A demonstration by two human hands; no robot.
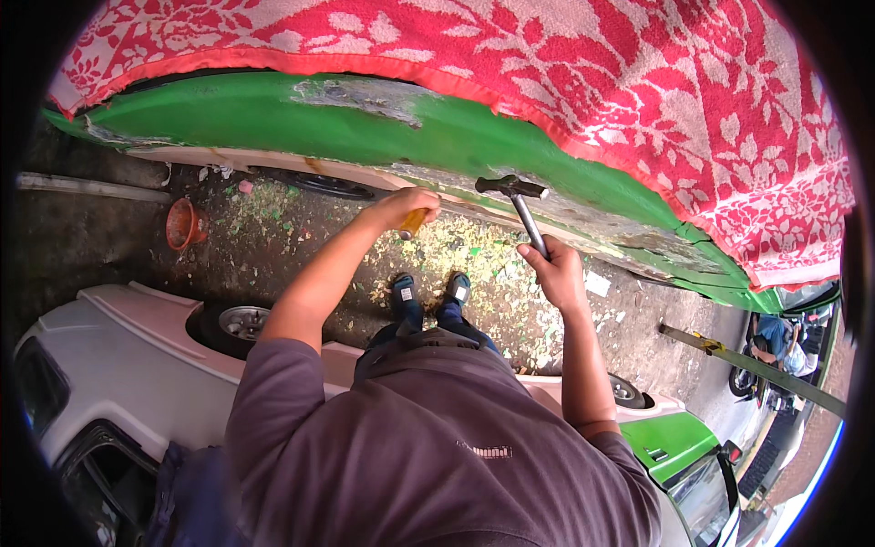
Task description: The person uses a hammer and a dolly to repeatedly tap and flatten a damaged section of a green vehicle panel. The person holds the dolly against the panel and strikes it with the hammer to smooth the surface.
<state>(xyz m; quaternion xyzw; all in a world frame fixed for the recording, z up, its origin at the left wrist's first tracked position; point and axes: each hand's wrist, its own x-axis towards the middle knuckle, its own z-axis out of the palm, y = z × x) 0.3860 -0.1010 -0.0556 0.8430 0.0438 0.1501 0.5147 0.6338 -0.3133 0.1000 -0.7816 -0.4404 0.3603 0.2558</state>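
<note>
In my left hand [406, 206] is a tool with a yellow handle [413, 224]; its butt end points back toward me and its working end is hidden, so its kind cannot be told. My right hand [558, 273] is wrapped round the grey shaft of a hammer [528, 221]. The hammer's dark head is raised beside the lower side of a green car body [474, 146], to the right of my left hand. Paint is gone from that side in rough grey and whitish patches [565, 202].
A red-and-pink leaf-patterned towel [547, 64] covers the car's upper part. Paint flakes [497, 301] litter the ground round my feet. An orange bucket [185, 224] stands left. Close behind me is a pale car [137, 346]. Right, a pole [756, 369] crosses near a person [782, 342] by motorcycles.
</note>
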